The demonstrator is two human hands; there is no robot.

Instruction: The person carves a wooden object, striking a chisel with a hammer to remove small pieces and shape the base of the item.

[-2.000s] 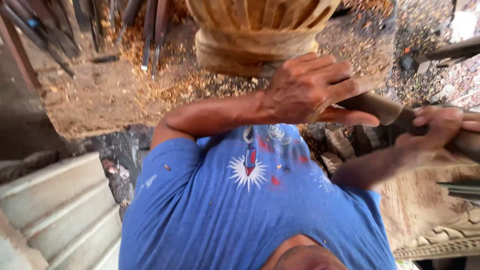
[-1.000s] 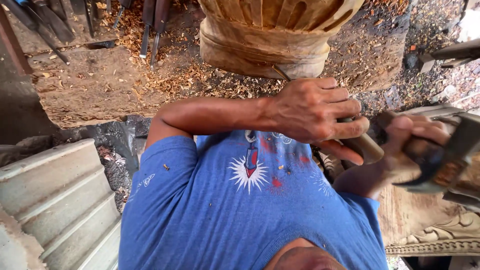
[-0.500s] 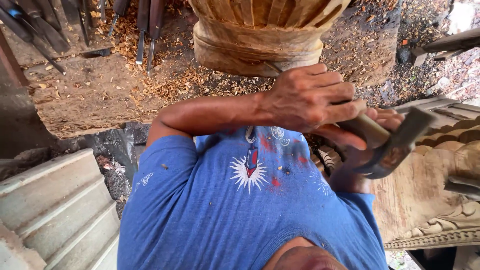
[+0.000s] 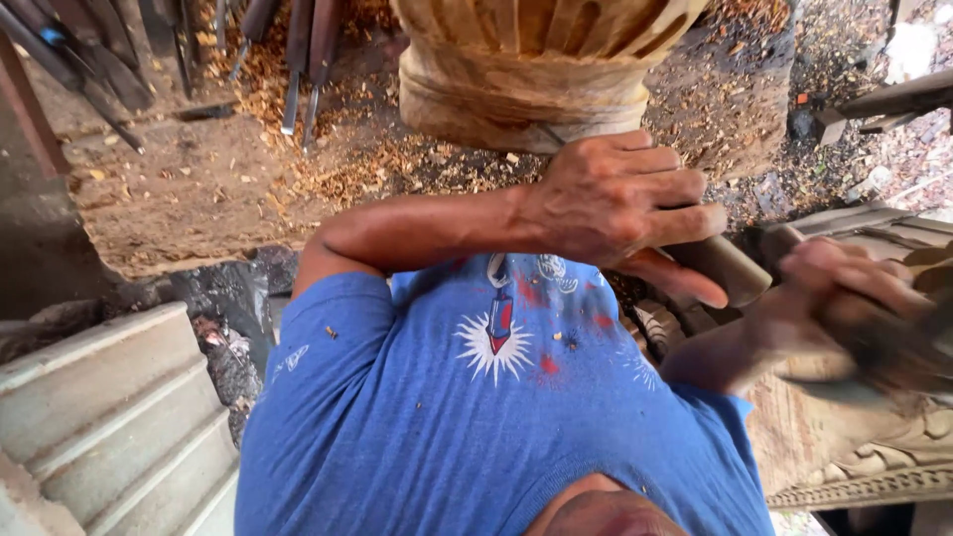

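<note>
Pale tan carved wooden block point(image 4: 526, 60) showed vertical fluted ridges. Blue cotton T-shirt point(image 4: 476, 417) carried a white starburst with red and white specks. Brown cylindrical wooden chisel handle point(image 4: 720, 266). Orange-tan wood shavings point(image 4: 328, 159) over grey-brown ground. Pale grey stepped moulding point(image 4: 109, 417).

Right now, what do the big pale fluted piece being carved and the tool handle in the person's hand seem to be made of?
The big fluted carved piece looks like raw, unfinished wood: pale tan, matte, with cut grooves and loose shavings lying around it. The round brown tool handle, gripped in the left hand, also seems to be wood, smooth and darkened, perhaps from use. The right hand is too blurred to judge.
</note>
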